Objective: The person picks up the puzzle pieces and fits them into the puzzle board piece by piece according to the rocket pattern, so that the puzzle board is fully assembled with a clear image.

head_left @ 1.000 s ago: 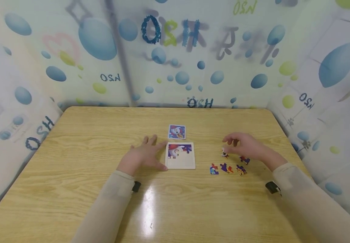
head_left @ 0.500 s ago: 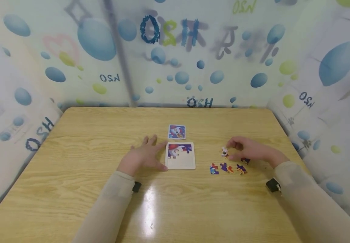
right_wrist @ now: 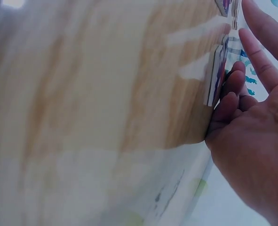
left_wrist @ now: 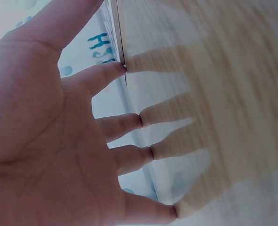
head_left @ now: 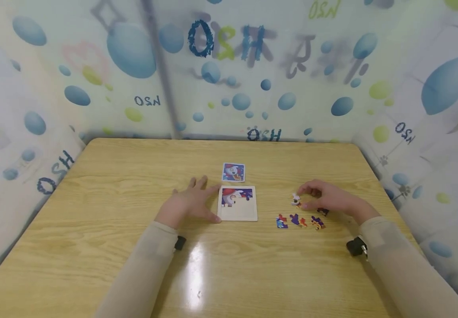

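My left hand is spread beside the white puzzle tray, its thumb and index finger at the tray's left corners. Straight fingers rest their tips on the table in the left wrist view. Part of a cartoon dog picture fills the tray's upper area. My right hand is at a white puzzle piece lying on the table, thumb and index fingertip apart at its right edge. Below the hand, a dark puzzle piece is partly hidden. The right wrist view shows the other fingers bent near another piece's edge.
A small picture card lies behind the tray. Three more spots of loose pieces sit in front of my right hand: a red and blue piece, purple and orange pieces and a dark piece. The wooden table meets printed walls.
My right hand has drawn back to the right, uncovering more of the white puzzle piece. The left hand stays at the tray. The head view has shifted slightly.
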`<state>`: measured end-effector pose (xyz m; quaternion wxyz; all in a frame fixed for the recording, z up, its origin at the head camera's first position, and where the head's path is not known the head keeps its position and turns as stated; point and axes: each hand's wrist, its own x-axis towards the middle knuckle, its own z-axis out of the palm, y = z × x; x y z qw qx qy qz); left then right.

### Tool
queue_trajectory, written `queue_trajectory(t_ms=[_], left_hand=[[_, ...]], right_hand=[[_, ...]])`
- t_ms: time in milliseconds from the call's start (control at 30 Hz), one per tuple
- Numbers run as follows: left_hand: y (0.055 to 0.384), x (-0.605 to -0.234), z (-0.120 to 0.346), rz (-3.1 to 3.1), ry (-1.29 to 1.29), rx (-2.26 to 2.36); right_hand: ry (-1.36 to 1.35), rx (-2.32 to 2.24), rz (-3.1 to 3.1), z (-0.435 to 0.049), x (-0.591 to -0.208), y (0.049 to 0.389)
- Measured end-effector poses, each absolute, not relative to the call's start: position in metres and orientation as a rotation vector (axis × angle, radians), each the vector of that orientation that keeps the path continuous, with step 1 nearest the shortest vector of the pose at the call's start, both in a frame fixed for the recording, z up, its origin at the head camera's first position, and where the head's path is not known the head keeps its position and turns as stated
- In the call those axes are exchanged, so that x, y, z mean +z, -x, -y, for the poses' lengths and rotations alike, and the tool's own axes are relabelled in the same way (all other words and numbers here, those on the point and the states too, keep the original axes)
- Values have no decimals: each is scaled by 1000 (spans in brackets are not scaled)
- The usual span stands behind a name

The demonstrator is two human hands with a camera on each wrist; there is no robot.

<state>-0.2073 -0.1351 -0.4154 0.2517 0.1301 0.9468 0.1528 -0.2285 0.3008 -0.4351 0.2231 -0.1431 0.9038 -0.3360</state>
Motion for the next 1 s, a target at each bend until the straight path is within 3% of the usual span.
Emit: queue_trajectory(t_ms=[1000], left_hand=[[204, -409, 134, -2551, -337, 456]], right_hand=[[431, -916, -2537, -297, -441, 225]])
